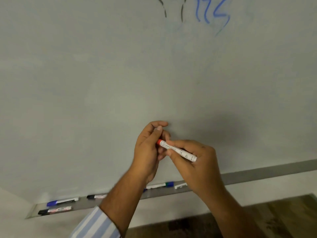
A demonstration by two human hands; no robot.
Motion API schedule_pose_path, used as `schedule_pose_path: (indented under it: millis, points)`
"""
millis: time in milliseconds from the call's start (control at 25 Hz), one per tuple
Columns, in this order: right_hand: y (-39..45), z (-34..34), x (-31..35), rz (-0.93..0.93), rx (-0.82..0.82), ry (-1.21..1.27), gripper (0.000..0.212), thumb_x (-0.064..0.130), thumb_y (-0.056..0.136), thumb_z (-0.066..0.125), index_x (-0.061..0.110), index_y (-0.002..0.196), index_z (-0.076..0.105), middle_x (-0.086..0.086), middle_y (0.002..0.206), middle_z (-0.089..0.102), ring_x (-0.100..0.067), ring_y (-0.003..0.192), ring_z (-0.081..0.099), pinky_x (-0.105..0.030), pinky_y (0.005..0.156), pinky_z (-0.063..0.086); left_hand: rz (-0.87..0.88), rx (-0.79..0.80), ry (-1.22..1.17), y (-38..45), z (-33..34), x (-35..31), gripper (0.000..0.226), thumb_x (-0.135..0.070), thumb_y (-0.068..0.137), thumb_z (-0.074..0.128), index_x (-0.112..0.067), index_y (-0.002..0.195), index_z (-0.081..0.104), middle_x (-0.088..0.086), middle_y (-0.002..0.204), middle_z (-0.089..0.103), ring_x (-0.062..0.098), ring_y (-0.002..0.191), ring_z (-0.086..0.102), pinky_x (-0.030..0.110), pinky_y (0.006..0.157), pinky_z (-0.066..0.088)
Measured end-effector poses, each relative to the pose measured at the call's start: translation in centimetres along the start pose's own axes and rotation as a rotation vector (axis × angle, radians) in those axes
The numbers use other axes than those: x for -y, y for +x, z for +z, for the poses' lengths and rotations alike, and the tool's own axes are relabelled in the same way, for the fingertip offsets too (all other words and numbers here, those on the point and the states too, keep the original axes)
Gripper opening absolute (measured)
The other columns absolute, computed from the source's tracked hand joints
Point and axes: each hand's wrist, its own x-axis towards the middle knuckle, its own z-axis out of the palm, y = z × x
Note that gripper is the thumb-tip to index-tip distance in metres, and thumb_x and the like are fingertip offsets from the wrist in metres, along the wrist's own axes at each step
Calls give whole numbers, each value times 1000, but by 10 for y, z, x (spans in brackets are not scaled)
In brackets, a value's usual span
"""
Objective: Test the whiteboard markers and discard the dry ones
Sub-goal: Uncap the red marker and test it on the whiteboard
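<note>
Low against the whiteboard (120,74), just above its tray (257,174), both hands meet round a red marker (177,150). The right hand (193,162) is grasping the white barrel, fingers curled under it and thumb over the top, with the barrel's butt end pointing right. The left hand (151,146) has its grip closed at the red end, fingertips gathered round where the cap or tip sits; whether the cap is on, half off or already free is hidden behind the fingers.

Judging by this, the step in hand is uncapping or recapping at the red end, and which of the two I cannot tell. Black strokes (165,12) and blue strokes (212,12) lie far up the board; no red line shows there.

If it is uncapping, the next move calls for a straight pull along the barrel, then lifting the tip to bare board and drawing a short line to judge the ink.

On the tray lie a blue-capped marker (62,201) and two black-capped markers (54,210) (96,196) to the left, and another marker with a blue end (161,185) behind the left wrist, beside a small white piece (180,186).
</note>
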Motion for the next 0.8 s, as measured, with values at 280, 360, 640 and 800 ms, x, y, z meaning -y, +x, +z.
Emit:
schedule_pose_path:
  millis: [280,360,640,800]
  points:
    - [-48,-15,-53,213,-147,91,26,5,94,79,11,119,78,3,106,81,-11,96,78,-25,81,65,-138,44,173,7,36,57,25,-8,109,42,-10,108,67,4,74,56,7,54,45,19,48,36]
    - [-57,-38,-73,294,-126,123,25,6,95,77,10,120,78,2,106,81,-16,97,79,-31,82,66,-181,62,230,11,51,79,21,-4,106,48,-10,105,68,2,71,55,8,51,42,21,47,31]
    - [-123,-125,-139,659,-159,6,16,14,96,78,19,111,78,7,97,79,-10,88,76,-23,78,65,-363,8,338,7,103,198,7,-9,103,62,-6,104,68,4,70,60,14,58,56,30,56,53]
    - [-182,-175,-182,896,-181,4,14,14,97,78,19,109,79,7,95,80,-14,86,77,-29,77,67,-578,53,485,-9,128,277,14,-16,103,64,-4,107,70,8,90,73,24,87,70,35,73,64]
